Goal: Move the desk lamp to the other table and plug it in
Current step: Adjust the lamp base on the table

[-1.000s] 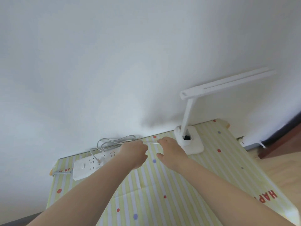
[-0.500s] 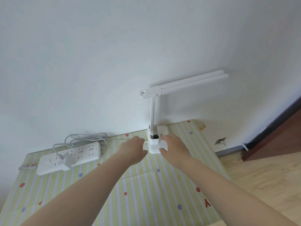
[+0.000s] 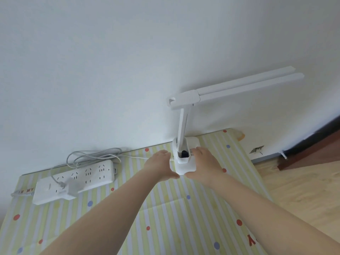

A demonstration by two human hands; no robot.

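A white desk lamp (image 3: 184, 162) stands upright at the back of the table (image 3: 165, 227), against the wall, its two-bar head pointing right. My left hand (image 3: 159, 165) presses against the left side of the lamp's base and my right hand (image 3: 205, 165) against its right side, so both grip the base. A thin white cord (image 3: 136, 157) runs left from the base to a white adapter (image 3: 70, 187) plugged into a white power strip (image 3: 77, 180) on the table's left.
The table wears a yellow-green striped cloth with coloured dots. A coil of grey cable (image 3: 93, 155) lies behind the power strip. The white wall stands right behind the table. Wooden floor (image 3: 303, 190) and a dark baseboard (image 3: 312, 142) lie to the right.
Both hands have moved from the thin cord to the lamp's base and now clasp it from either side. The view has shifted and come closer to the lamp.
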